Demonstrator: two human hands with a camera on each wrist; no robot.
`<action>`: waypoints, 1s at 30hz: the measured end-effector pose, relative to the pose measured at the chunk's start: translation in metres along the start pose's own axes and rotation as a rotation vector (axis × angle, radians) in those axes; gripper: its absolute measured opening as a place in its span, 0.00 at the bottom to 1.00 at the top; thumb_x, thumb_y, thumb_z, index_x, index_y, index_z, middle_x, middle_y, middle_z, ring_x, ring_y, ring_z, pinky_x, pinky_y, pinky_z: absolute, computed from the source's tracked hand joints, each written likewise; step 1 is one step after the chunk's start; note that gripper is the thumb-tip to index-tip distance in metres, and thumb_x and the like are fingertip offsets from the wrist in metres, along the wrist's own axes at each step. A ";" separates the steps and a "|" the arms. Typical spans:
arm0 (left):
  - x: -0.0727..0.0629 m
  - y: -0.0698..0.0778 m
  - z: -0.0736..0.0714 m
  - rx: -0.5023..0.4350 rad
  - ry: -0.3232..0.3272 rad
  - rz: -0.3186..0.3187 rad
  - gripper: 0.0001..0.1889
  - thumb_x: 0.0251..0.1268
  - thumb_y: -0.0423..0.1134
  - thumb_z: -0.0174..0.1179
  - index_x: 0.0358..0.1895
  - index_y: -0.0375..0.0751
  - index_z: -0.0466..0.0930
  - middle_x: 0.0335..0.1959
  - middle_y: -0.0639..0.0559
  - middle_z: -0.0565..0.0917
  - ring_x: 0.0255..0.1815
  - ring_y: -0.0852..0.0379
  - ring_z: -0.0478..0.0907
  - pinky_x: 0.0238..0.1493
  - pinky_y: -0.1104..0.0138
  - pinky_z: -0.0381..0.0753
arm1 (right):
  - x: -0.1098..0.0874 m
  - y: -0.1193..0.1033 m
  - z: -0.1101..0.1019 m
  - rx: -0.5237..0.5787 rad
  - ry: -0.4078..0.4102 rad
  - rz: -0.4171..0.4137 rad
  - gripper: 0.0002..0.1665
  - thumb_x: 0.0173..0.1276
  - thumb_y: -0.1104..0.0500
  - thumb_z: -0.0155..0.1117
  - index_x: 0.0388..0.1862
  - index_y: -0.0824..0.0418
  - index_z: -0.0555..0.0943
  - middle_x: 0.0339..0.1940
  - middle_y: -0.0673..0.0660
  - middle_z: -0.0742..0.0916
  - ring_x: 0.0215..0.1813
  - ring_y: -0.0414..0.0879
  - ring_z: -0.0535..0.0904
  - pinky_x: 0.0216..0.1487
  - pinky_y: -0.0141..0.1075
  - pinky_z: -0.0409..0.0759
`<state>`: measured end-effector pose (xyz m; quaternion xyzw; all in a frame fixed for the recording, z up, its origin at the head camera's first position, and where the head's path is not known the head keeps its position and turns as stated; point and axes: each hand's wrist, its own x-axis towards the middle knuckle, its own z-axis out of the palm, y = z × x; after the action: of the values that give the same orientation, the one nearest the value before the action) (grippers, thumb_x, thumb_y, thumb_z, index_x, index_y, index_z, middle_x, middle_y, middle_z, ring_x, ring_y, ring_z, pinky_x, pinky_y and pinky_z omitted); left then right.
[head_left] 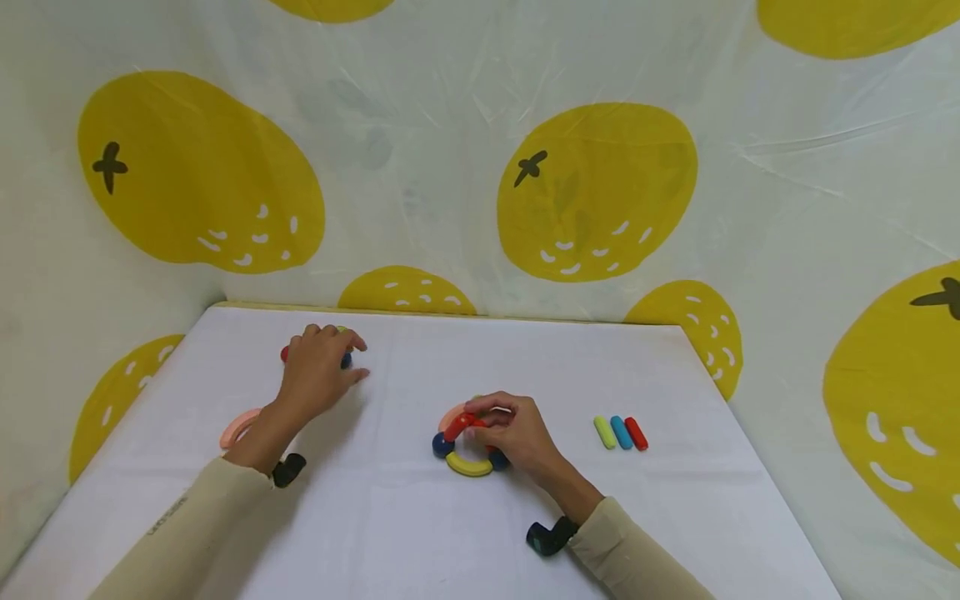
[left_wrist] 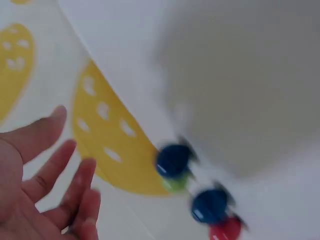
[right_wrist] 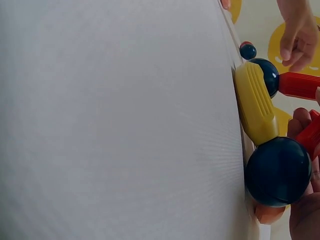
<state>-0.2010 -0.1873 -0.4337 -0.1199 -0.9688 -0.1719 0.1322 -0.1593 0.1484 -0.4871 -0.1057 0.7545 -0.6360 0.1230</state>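
Observation:
My right hand (head_left: 520,432) pinches a red stick (head_left: 459,427) on a small toy structure of sticks and balls. Its base shows a yellow curved piece (head_left: 469,467), a pink curved piece (head_left: 451,416) and dark blue balls (head_left: 442,445). Up close in the right wrist view, a blue ball (right_wrist: 278,171) joins the yellow piece (right_wrist: 254,102), and red sticks (right_wrist: 300,85) rise from the balls. Over a cluster at the back left hovers my left hand (head_left: 318,371), fingers spread and holding nothing. That cluster shows blue balls (left_wrist: 210,205) and a red ball (left_wrist: 225,229), partly hidden.
Three short sticks, green (head_left: 604,432), blue (head_left: 621,432) and red (head_left: 637,433), lie side by side at the right. A pink curved piece (head_left: 238,427) lies by the left forearm. Fruit-patterned cloth (head_left: 420,208) stands behind the white table (head_left: 405,542).

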 end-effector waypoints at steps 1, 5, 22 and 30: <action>-0.003 0.009 0.000 -0.043 -0.026 0.013 0.18 0.59 0.42 0.80 0.51 0.44 0.88 0.44 0.42 0.88 0.50 0.38 0.77 0.49 0.45 0.74 | 0.000 0.000 0.000 -0.002 0.001 -0.001 0.21 0.65 0.69 0.77 0.57 0.60 0.88 0.59 0.60 0.90 0.45 0.48 0.89 0.43 0.32 0.88; -0.015 0.039 0.010 -0.257 -0.186 0.049 0.17 0.67 0.43 0.75 0.56 0.48 0.86 0.48 0.47 0.90 0.54 0.44 0.80 0.56 0.49 0.78 | 0.000 0.000 -0.002 -0.012 0.008 -0.008 0.21 0.66 0.68 0.77 0.58 0.61 0.88 0.59 0.59 0.90 0.45 0.49 0.89 0.44 0.33 0.89; -0.024 0.089 0.067 -0.920 -0.479 0.075 0.15 0.76 0.38 0.65 0.62 0.46 0.82 0.52 0.49 0.92 0.49 0.54 0.87 0.47 0.65 0.80 | -0.004 0.000 -0.001 0.064 0.023 -0.080 0.22 0.63 0.71 0.78 0.56 0.61 0.85 0.58 0.64 0.84 0.41 0.44 0.87 0.38 0.32 0.86; -0.020 0.079 0.076 -1.021 -0.582 0.153 0.25 0.79 0.40 0.62 0.76 0.49 0.74 0.62 0.46 0.88 0.63 0.47 0.86 0.59 0.63 0.79 | -0.010 0.000 -0.007 -0.006 0.031 -0.085 0.21 0.62 0.68 0.80 0.53 0.59 0.85 0.58 0.60 0.85 0.56 0.55 0.86 0.55 0.34 0.88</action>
<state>-0.1766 -0.0915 -0.4851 -0.2800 -0.7485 -0.5665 -0.2012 -0.1524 0.1579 -0.4859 -0.1280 0.7531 -0.6399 0.0838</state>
